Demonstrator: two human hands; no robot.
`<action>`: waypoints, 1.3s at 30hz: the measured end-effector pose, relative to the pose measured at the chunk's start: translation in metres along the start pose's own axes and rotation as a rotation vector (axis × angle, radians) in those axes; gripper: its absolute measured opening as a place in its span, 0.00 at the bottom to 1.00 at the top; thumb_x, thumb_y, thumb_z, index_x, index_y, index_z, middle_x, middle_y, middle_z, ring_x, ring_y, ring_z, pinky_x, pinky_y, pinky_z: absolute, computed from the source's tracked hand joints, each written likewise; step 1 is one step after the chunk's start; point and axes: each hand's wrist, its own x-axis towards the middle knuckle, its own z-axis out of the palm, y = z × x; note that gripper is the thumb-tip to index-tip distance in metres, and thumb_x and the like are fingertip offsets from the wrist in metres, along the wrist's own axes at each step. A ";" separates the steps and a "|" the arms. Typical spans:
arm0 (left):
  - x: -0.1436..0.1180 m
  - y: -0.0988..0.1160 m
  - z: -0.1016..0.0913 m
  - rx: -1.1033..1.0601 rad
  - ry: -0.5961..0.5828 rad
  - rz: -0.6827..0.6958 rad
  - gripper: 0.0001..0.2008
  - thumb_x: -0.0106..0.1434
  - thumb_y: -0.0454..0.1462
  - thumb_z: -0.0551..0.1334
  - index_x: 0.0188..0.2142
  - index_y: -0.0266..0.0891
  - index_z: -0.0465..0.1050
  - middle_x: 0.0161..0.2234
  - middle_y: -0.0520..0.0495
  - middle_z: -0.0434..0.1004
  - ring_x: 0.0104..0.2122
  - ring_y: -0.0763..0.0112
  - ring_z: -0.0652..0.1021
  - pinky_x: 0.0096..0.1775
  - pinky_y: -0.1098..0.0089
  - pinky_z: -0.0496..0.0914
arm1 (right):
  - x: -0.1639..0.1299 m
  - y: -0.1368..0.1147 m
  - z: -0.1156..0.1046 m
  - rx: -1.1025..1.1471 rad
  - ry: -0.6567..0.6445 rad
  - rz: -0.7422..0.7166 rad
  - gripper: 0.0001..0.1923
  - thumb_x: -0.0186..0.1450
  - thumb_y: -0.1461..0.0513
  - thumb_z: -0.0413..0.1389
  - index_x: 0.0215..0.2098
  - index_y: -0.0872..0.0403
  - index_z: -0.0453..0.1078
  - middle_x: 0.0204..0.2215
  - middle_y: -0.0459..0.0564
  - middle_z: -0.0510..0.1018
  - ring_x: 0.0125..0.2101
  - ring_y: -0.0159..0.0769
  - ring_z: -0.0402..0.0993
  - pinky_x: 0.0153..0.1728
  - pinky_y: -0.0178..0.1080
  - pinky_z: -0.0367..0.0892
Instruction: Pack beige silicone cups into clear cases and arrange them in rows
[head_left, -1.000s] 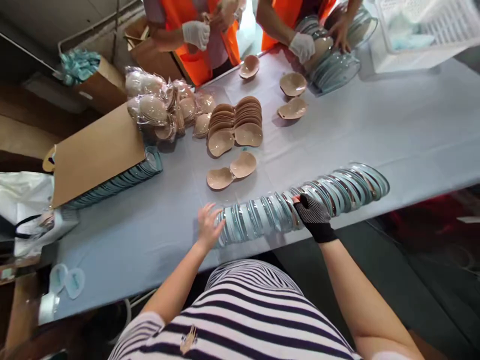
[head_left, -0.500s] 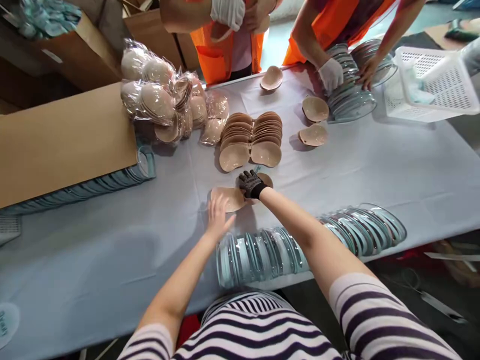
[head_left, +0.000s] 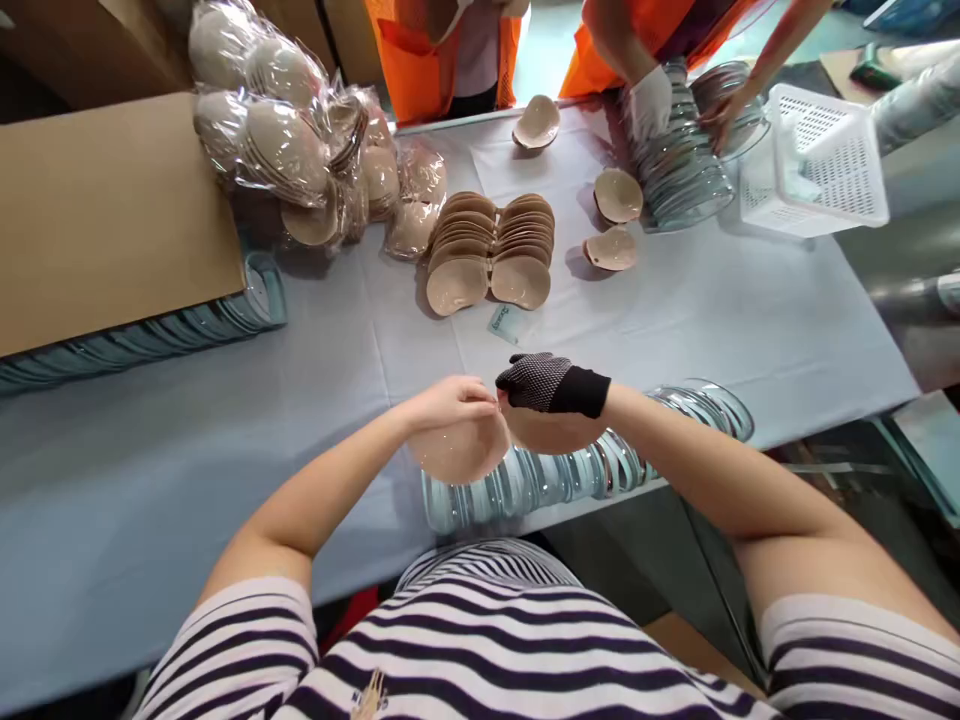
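The bare left hand point(head_left: 450, 398) and the black-gloved right hand point(head_left: 541, 381) each pinch the upper edge of one beige, kidney-shaped silicone cup pair point(head_left: 491, 445), which hangs directly below both hands. A row of clear plastic trays point(head_left: 600, 465) lies on the light-blue table point(head_left: 225, 420) beneath the pair, extending toward 3 o'clock.

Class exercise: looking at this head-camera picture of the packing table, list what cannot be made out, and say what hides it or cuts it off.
- Print on the small label beyond the hands: too small.
- Row of clear trays: its middle is hidden by the beige pad pair that the left hand and gloved right hand hold.
- Two co-workers in orange vests: cut off by the top edge.
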 end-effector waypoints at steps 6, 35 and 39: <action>-0.054 0.047 0.072 0.019 0.082 -0.110 0.13 0.65 0.42 0.57 0.34 0.40 0.78 0.34 0.50 0.80 0.36 0.68 0.76 0.40 0.70 0.67 | -0.073 -0.041 0.048 0.177 0.079 -0.064 0.09 0.64 0.62 0.54 0.37 0.51 0.77 0.34 0.49 0.81 0.33 0.36 0.74 0.34 0.34 0.62; -0.079 0.073 0.167 -0.093 -0.224 -0.178 0.13 0.62 0.44 0.61 0.34 0.37 0.79 0.32 0.49 0.78 0.35 0.70 0.75 0.37 0.71 0.66 | -0.153 -0.049 0.162 0.911 -0.087 -0.235 0.15 0.64 0.53 0.55 0.33 0.58 0.73 0.25 0.43 0.72 0.27 0.28 0.65 0.29 0.33 0.63; -0.075 0.072 0.165 -0.019 -0.228 -0.187 0.13 0.62 0.43 0.61 0.33 0.37 0.79 0.30 0.50 0.77 0.33 0.71 0.74 0.35 0.71 0.66 | -0.153 -0.051 0.155 0.777 -0.066 -0.226 0.16 0.63 0.53 0.57 0.34 0.58 0.74 0.24 0.44 0.74 0.26 0.29 0.66 0.28 0.33 0.63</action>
